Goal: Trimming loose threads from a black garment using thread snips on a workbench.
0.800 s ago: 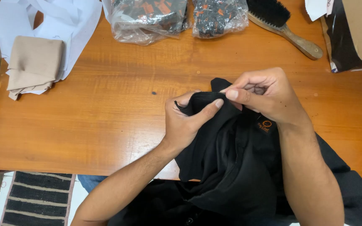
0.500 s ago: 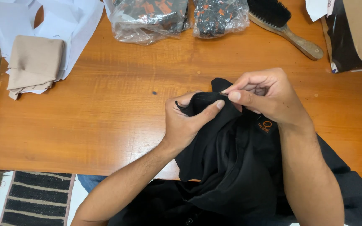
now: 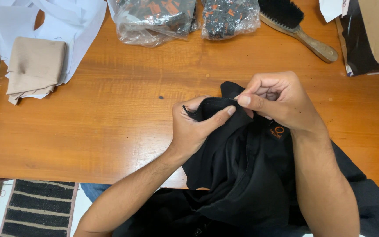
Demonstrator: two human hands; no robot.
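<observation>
A black garment [image 3: 246, 175] with a small orange emblem lies over the near edge of a wooden table [image 3: 110, 127] and hangs down toward my lap. My left hand [image 3: 194, 127] grips a bunched fold of the black cloth, thumb pressed on top. My right hand [image 3: 277, 101] is closed beside it, pinching the same fold between thumb and forefinger. What is held at the fingertips besides cloth is too small to tell. Both hands meet at the garment's upper edge.
A folded beige cloth [image 3: 33, 70] lies on white paper pieces [image 3: 80, 26] at the far left. Two clear bags of dark small items [image 3: 154, 17] [image 3: 229, 15] sit at the back, a wooden brush [image 3: 299, 26] to their right, a cardboard box [image 3: 373, 30] in the corner. A striped mat [image 3: 36, 215] covers the floor.
Both hands stay on the black fold; the right hand's fingers have shifted slightly at the pinch. Nothing else moved.
</observation>
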